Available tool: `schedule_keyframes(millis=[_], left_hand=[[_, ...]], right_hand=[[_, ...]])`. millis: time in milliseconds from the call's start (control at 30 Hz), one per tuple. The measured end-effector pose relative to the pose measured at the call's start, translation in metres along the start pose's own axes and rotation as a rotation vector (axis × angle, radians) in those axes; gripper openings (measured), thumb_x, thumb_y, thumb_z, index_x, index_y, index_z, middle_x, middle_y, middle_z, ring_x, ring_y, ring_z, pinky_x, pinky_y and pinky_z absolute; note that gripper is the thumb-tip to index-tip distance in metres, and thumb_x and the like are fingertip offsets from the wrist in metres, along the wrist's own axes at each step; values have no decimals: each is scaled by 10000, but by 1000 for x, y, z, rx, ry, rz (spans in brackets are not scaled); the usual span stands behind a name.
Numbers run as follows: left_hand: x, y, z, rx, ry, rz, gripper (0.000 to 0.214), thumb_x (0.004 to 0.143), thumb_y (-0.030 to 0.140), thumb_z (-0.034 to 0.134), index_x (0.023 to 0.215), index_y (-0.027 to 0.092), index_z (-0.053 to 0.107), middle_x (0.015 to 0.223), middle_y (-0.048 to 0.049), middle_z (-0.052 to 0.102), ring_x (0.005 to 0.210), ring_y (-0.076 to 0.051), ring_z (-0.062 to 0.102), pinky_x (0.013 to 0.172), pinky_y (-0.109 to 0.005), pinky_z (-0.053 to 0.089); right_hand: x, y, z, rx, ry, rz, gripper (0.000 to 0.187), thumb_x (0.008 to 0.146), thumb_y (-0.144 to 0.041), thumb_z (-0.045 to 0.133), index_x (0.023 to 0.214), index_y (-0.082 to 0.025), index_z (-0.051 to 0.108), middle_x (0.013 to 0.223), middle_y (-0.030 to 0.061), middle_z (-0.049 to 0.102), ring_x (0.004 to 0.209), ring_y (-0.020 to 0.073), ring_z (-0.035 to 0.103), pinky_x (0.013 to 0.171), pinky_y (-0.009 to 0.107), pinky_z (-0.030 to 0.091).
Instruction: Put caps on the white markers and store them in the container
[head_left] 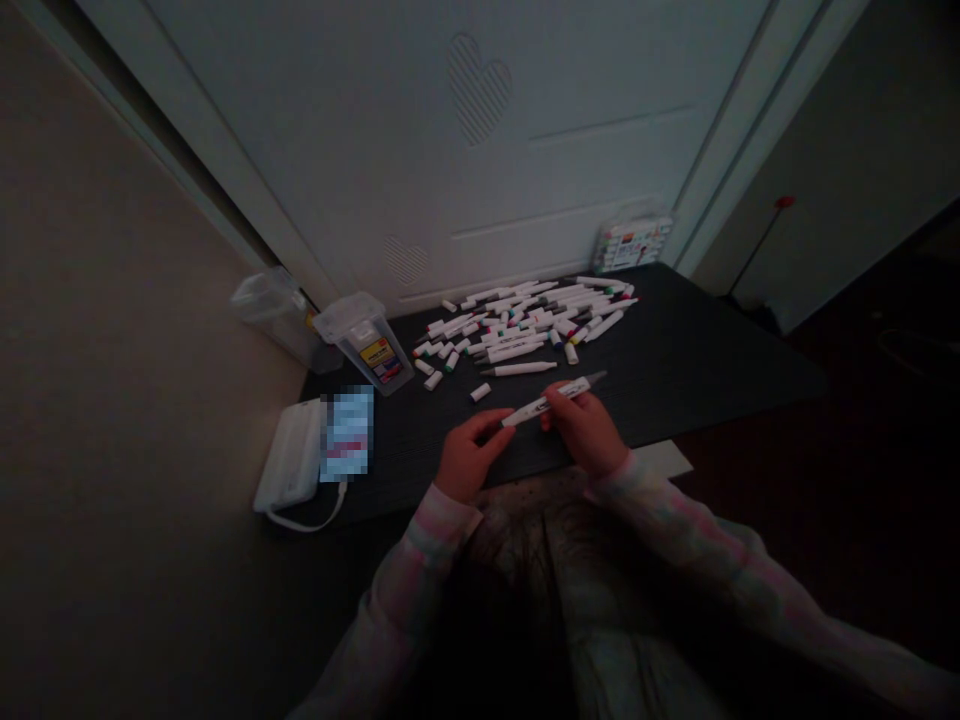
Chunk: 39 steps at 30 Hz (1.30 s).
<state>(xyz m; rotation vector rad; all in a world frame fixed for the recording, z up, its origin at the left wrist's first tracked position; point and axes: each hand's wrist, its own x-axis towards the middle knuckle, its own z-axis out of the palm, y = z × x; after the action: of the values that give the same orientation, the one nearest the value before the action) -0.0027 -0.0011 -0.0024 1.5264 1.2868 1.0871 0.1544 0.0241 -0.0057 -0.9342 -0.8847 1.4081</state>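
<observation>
A white marker [531, 410] with a grey tip at its right end is held at a slant above the near part of the dark table. My right hand [591, 430] is closed round its middle. The fingers of my left hand [468, 456] pinch its lower left end. Just beyond my hands a loose white cap [480, 392] lies on its side, and another marker [525, 369] rests flat behind it. Farther back spreads a heap of white markers [517, 349] and caps with variously coloured ends.
The dark table [720, 350] stands against a white door [360, 120]. At the left are two clear plastic containers [349, 318], a white power bank [291, 455] with a cable, and a phone [348, 432]. A clear case of markers [634, 242] stands at the back right.
</observation>
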Motion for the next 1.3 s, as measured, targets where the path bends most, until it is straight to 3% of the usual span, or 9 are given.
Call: schedule_keyframes(millis=[800,1300], left_hand=[[1,-3,-1,-16,-55,0,251,715,262,593,939,154,625,900,-56,655,814,-170,590,755,-276,447],[2,-6,1,-17,-6,-7,266,704,259,595,954,167,603,830,-31,630,752,-148,576,692,-247,443]], right_hand=[[2,2,-2,-9,-32,16,271,617,-391,670,685,-174,523,489,-59,531,453,86,479,472,226,365],[0,0,-1,-35,-57,3,250,632,-390,654,691,-174,542,497,-49,535,475,98,484,501,239,375]])
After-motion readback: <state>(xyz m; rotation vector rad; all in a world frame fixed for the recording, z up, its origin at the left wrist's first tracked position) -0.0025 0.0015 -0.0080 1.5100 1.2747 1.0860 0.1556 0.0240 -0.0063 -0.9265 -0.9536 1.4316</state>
